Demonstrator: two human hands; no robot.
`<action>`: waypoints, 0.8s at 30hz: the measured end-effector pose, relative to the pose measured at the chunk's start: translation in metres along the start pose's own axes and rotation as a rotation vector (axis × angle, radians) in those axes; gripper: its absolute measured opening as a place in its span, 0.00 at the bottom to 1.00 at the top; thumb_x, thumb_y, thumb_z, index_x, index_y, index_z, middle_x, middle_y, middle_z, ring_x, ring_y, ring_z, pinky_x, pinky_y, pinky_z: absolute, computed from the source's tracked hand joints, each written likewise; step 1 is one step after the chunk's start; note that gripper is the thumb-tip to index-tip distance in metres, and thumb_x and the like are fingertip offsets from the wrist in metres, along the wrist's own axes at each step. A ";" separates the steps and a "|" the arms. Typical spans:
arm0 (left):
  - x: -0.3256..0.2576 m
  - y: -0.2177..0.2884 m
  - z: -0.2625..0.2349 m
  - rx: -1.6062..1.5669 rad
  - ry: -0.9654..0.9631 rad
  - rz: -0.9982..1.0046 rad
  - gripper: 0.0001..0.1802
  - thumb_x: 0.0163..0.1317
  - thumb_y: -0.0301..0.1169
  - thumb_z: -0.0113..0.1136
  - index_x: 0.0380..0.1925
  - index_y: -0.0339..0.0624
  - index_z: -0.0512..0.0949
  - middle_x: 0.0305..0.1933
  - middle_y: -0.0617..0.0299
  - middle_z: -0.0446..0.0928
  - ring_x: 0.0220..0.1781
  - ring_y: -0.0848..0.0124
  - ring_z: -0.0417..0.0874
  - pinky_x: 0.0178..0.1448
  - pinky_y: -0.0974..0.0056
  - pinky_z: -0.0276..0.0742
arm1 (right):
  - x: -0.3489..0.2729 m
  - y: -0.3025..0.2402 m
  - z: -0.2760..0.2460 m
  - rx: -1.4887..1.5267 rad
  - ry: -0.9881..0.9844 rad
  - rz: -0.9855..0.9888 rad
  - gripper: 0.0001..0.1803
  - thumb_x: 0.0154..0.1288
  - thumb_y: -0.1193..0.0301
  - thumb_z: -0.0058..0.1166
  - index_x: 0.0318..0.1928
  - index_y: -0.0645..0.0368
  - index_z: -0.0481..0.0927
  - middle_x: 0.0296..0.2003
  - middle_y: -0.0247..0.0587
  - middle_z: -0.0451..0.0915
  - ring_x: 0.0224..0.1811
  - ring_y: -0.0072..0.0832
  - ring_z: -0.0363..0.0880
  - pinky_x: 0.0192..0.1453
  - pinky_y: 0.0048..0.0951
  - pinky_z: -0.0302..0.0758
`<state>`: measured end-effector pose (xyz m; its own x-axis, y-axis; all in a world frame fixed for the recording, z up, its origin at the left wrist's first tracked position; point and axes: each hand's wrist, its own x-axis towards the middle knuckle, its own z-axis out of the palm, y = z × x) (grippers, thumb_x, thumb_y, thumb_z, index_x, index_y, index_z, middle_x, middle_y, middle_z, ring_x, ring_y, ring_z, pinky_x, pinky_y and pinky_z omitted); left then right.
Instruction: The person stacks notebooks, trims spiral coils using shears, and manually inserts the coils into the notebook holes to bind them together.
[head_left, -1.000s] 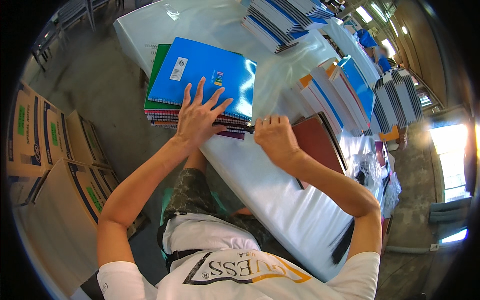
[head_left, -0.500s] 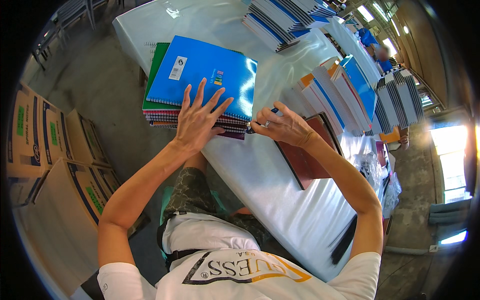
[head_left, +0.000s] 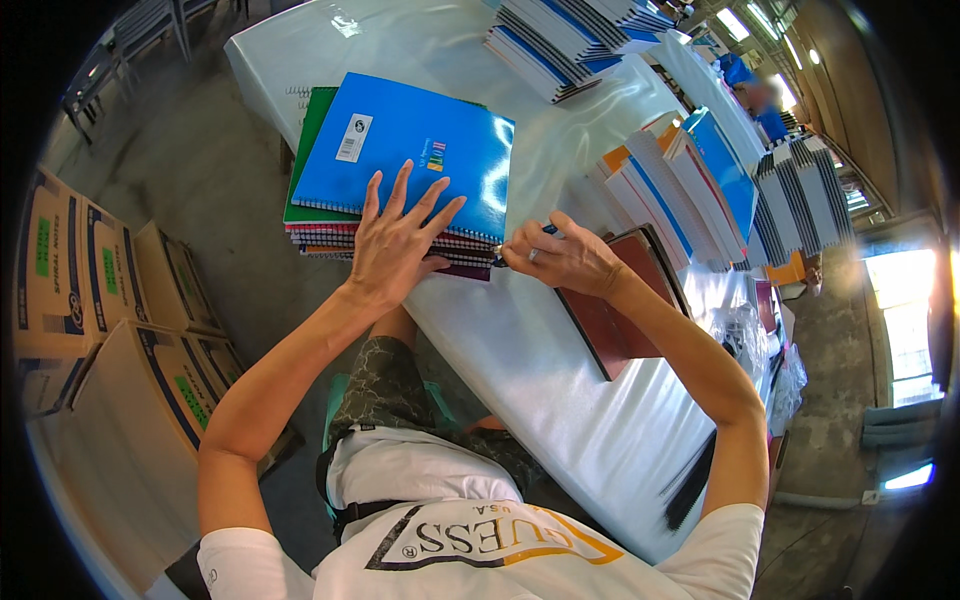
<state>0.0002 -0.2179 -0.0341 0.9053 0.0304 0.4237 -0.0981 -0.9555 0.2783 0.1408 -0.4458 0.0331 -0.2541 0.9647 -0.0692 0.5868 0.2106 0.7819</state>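
My left hand [head_left: 393, 238] lies flat with its fingers spread over the lower edge of a blue spiral notebook [head_left: 430, 125]. That notebook tops a stack of spiral notebooks, and a green one [head_left: 322, 100] pokes out beneath it on the left. At the stack's lower right corner, my right hand [head_left: 563, 257] is closed round a small blue-and-black tool [head_left: 550, 229], apparently pliers. Its dark tip meets the end of the spiral binding there. Most of the tool is hidden by my fingers.
Right of my right hand lies a brown board [head_left: 625, 315] on the plastic-covered table [head_left: 530, 370]. Beyond it stand stacked notebooks [head_left: 665, 195], with more piles [head_left: 560, 50] at the far side. Cardboard boxes [head_left: 110, 280] stand to the left, and a black strip of wires [head_left: 688, 485] lies near the front edge.
My right hand has shifted and turned slightly at the same corner, still gripping the tool. My left hand and the notebooks stay in place.
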 end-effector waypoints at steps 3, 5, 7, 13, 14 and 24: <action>0.000 0.001 0.001 -0.017 0.020 0.018 0.46 0.41 0.41 0.78 0.66 0.61 0.71 0.72 0.65 0.66 0.78 0.50 0.54 0.79 0.38 0.41 | 0.000 -0.008 -0.011 0.153 -0.186 0.119 0.18 0.61 0.63 0.59 0.51 0.49 0.76 0.40 0.28 0.74 0.55 0.23 0.68 0.56 0.34 0.67; 0.001 0.000 -0.001 -0.023 0.007 0.008 0.46 0.41 0.40 0.77 0.66 0.61 0.71 0.72 0.65 0.66 0.78 0.50 0.54 0.78 0.37 0.41 | 0.022 -0.021 -0.032 0.246 -0.549 0.263 0.21 0.59 0.62 0.60 0.52 0.53 0.77 0.41 0.32 0.76 0.54 0.25 0.69 0.54 0.32 0.67; -0.001 -0.003 -0.001 -0.027 0.018 0.011 0.46 0.42 0.40 0.77 0.67 0.61 0.70 0.73 0.64 0.64 0.78 0.49 0.53 0.78 0.37 0.41 | 0.056 -0.042 -0.058 0.215 -0.920 0.416 0.22 0.59 0.61 0.61 0.52 0.56 0.77 0.44 0.36 0.76 0.54 0.27 0.70 0.55 0.34 0.66; -0.009 0.004 -0.024 -0.014 0.096 0.047 0.49 0.44 0.44 0.75 0.70 0.58 0.65 0.76 0.56 0.57 0.79 0.43 0.48 0.76 0.37 0.44 | 0.028 -0.018 -0.049 0.323 -0.800 0.544 0.18 0.62 0.62 0.57 0.51 0.52 0.79 0.51 0.40 0.76 0.58 0.33 0.69 0.61 0.48 0.61; -0.018 0.006 -0.024 -0.056 0.187 -0.026 0.49 0.48 0.44 0.74 0.71 0.53 0.62 0.77 0.53 0.54 0.79 0.42 0.46 0.76 0.37 0.43 | 0.014 -0.008 -0.036 0.392 -0.789 0.604 0.19 0.62 0.62 0.58 0.52 0.51 0.79 0.52 0.40 0.76 0.59 0.34 0.68 0.62 0.51 0.59; -0.124 0.024 0.038 -1.564 0.431 -1.158 0.60 0.56 0.39 0.73 0.75 0.34 0.39 0.80 0.45 0.40 0.82 0.60 0.40 0.79 0.59 0.41 | 0.152 0.120 0.084 1.165 -0.016 0.807 0.39 0.66 0.37 0.45 0.51 0.64 0.80 0.49 0.62 0.78 0.56 0.54 0.75 0.65 0.46 0.69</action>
<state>-0.0987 -0.2552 -0.1126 0.6747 0.6178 -0.4038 -0.0722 0.5998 0.7969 0.2375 -0.2610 0.0644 0.4550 0.8808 0.1314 0.8549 -0.3907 -0.3413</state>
